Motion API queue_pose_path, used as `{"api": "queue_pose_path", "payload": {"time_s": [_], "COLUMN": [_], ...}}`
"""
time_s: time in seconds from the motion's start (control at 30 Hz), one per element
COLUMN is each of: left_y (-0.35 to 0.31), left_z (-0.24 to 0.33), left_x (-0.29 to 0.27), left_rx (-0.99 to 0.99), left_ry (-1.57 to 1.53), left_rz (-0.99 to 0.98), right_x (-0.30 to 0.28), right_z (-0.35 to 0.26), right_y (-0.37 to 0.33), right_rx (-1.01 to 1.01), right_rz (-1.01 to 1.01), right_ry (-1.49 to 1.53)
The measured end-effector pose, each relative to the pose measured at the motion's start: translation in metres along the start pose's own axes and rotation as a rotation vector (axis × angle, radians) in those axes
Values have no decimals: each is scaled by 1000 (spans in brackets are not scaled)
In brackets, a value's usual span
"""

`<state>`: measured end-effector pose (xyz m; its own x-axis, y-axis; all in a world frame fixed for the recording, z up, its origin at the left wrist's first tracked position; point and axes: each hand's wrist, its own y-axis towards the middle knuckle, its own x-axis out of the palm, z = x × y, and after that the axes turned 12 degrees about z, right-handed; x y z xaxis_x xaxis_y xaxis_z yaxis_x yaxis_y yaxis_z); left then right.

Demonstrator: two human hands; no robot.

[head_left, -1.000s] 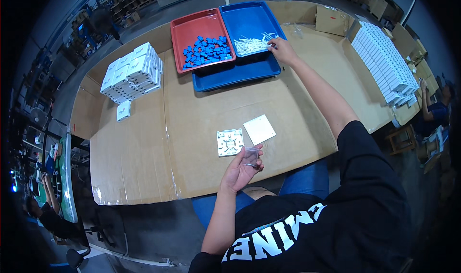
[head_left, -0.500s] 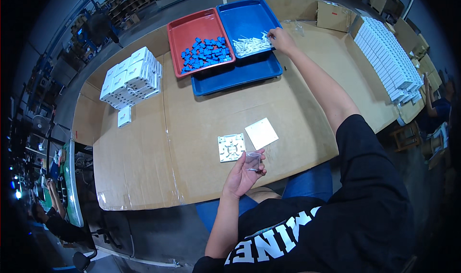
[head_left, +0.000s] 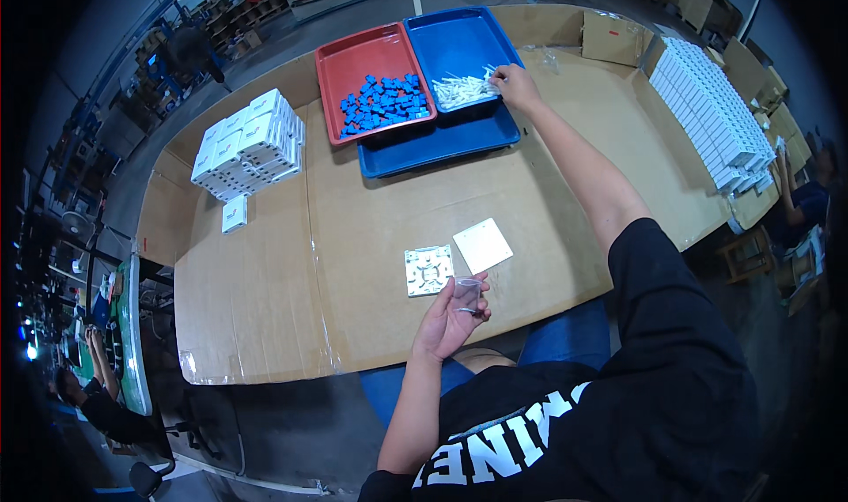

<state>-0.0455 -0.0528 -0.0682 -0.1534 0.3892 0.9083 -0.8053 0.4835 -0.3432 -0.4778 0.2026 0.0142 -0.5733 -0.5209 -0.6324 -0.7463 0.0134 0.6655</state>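
My left hand [head_left: 449,321], at the near side of the table, is closed on a small clear plastic bag [head_left: 467,294] with something small and dark at its bottom. Just beyond it lie a square white frame plate [head_left: 428,271] with a cut-out pattern and a plain square white plate [head_left: 483,246]. Stretched far out, my right hand [head_left: 516,85] pinches at the right end of a heap of thin white plastic pieces [head_left: 461,90] in a blue tray [head_left: 455,38]. White bits show at its fingertips; exactly how many it grips I cannot tell.
A red tray [head_left: 353,53] of small blue parts adjoins the blue tray; another blue tray [head_left: 442,156] sits below both. Stacked white square boxes [head_left: 252,140] stand left, with a single white box [head_left: 234,213] before them. Long rows of white pieces [head_left: 707,113] line the right. Co-workers sit at both sides.
My right hand has shifted slightly nearer within the white pieces, its fingers still pinched. The view has tilted a little. My left hand keeps the bag in the same place.
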Motion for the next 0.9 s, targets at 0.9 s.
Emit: {"api": "queue_pose_path", "payload": {"time_s": [0.9], "left_y": [-4], "left_z": [-2], "left_x": [-5], "left_rx": [109], "left_ry": [30], "left_rz": [29], "right_x": [-164], "right_z": [-145], "right_y": [-288], "right_rx": [860], "right_rz": [-410], "right_ry": [1174]}}
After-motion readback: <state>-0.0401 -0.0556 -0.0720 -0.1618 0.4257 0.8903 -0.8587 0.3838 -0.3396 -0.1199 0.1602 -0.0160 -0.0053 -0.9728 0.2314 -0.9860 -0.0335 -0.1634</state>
